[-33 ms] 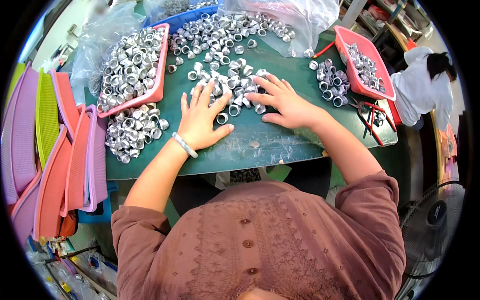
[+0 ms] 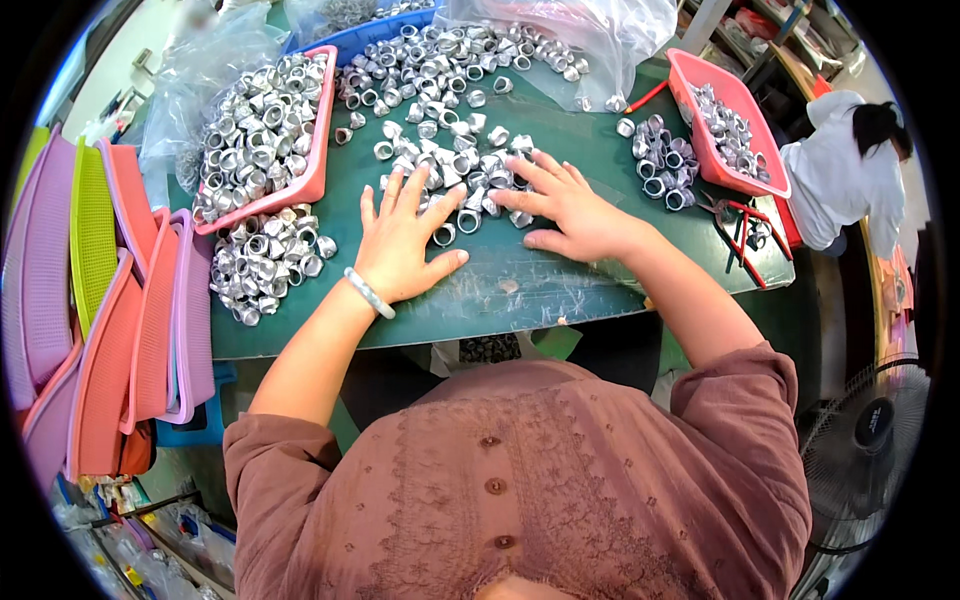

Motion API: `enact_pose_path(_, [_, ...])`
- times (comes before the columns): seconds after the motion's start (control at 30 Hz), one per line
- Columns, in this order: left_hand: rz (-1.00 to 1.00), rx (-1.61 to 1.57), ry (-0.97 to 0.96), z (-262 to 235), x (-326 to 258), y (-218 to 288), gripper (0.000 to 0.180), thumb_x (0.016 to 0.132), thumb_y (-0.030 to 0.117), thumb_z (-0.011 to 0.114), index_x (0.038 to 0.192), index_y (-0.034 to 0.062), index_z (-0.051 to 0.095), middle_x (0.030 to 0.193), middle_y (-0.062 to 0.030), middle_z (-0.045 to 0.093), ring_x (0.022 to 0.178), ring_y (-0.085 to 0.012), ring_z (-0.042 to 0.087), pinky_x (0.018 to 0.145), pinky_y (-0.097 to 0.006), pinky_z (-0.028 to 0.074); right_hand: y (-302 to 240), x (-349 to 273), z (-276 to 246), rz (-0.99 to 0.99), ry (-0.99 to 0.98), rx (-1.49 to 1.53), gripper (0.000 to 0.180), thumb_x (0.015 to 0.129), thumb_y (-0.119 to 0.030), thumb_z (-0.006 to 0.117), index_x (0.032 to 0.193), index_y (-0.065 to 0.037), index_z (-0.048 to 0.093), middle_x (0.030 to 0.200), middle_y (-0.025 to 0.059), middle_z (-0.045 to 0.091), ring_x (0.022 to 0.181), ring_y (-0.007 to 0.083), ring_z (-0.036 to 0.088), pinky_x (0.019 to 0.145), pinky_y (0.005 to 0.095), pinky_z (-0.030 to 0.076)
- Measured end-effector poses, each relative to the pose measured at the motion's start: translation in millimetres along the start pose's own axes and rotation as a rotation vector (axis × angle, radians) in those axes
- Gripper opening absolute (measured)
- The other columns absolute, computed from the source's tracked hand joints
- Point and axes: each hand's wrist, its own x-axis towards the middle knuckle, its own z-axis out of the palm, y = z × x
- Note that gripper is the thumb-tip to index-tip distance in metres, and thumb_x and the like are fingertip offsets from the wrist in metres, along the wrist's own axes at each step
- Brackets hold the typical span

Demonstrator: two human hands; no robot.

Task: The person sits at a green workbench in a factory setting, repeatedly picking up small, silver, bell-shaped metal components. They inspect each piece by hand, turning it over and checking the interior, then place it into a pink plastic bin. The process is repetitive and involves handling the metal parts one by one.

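A loose heap of chunky silver metal rings lies in the middle of the green table. My left hand rests at the heap's left edge, palm down with fingers spread, fingertips touching the rings; a pale bangle circles its wrist. On the other side, my right hand lies with fingers stretched out, its tips against the heap's right edge. Neither hand grips anything. One ring sits close to my left thumb and index finger.
Pink baskets of rings stand left and right, with small ring piles beside them. Red-handled pliers lie at right. A blue tray and plastic bags are at the back. Stacked baskets stand left; a fan and a person are right.
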Motion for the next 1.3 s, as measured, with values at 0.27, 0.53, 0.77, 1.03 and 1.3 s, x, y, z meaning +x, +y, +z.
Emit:
enact_pose_path(0.27, [0.122,-0.097,0.024,-6.1,-22.6,18.4,0.053,0.078,0.035,0.068,0.128,0.0238,0.056,0.143,-0.0155,0.037,0.136,-0.0387,0.027,0.108,-0.06,0.011,-12.5,-35.2,0.4,-0.033,0.227,0.249,0.031,0.079,-0.01,0.065,0.11,-0.014,0.065,0.131,0.0136,0.051,0.128,0.0361,0.04,0.103,0.0525,0.033])
enact_pose_path(0.53, [0.025,-0.171,0.306,4.6,-34.4,31.1,0.047,0.077,0.02,0.069,0.122,0.0099,0.058,0.137,-0.0161,0.043,0.131,-0.0381,0.034,0.107,-0.052,0.02,-0.5,-49.0,4.0,0.432,0.458,0.427,0.029,0.08,-0.005,0.062,0.109,-0.001,0.06,0.101,0.0157,0.062,0.093,0.0318,0.061,0.082,0.0378,0.049])
enact_pose_path(0.77, [0.018,-0.265,0.432,5.6,-37.8,52.7,0.034,0.075,0.011,0.068,0.108,0.0047,0.064,0.115,-0.0151,0.055,0.107,-0.0337,0.049,0.094,-0.042,0.038,-9.8,-28.3,8.6,0.42,0.372,0.085,0.037,0.077,-0.027,0.071,0.103,-0.003,0.06,0.095,0.0133,0.058,0.091,0.0323,0.057,0.08,0.0402,0.047])
enact_pose_path(1.03, [0.028,-0.375,0.393,14.3,-35.7,63.0,0.03,0.073,0.006,0.069,0.102,0.0017,0.064,0.104,-0.0131,0.056,0.096,-0.03,0.051,0.084,-0.038,0.042,-14.3,-33.7,3.2,0.446,0.211,0.175,0.034,0.075,-0.02,0.069,0.1,-0.001,0.058,0.096,0.0137,0.058,0.093,0.0322,0.057,0.08,0.0403,0.047])
enact_pose_path(1.3, [0.064,-0.417,0.401,17.6,-30.8,68.4,0.029,0.072,0.005,0.069,0.1,0.0006,0.064,0.1,-0.0124,0.057,0.091,-0.0291,0.052,0.08,-0.037,0.042,-16.8,-27.9,-3.4,0.368,0.315,0.18,0.056,0.074,-0.03,0.072,0.116,0.0,0.051,0.102,0.0177,0.057,0.095,0.0352,0.057,0.082,0.0414,0.047])
